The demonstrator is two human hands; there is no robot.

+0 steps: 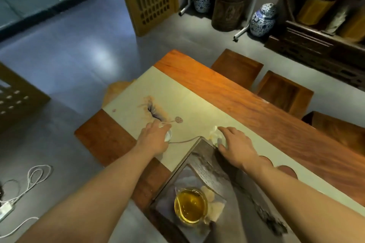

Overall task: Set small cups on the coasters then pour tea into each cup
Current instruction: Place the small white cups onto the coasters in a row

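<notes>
On wooden bench (246,92), over cream runner (177,94): left hand (154,140) closed around small white cup (168,135), right hand (237,146) curled over second white cup (215,134) beside dark tea tray (207,163). Cups light, thin, fragile; pinch rims. Glass pitcher (190,206), full of tea, waits on tray.

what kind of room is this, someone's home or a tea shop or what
Most likely a tea room or tea shop, though a home tea corner is possible. A long wooden table carries a painted runner and a dark tea tray holding a glass pitcher of tea, with blue-and-white porcelain jars by the shelves.
</notes>
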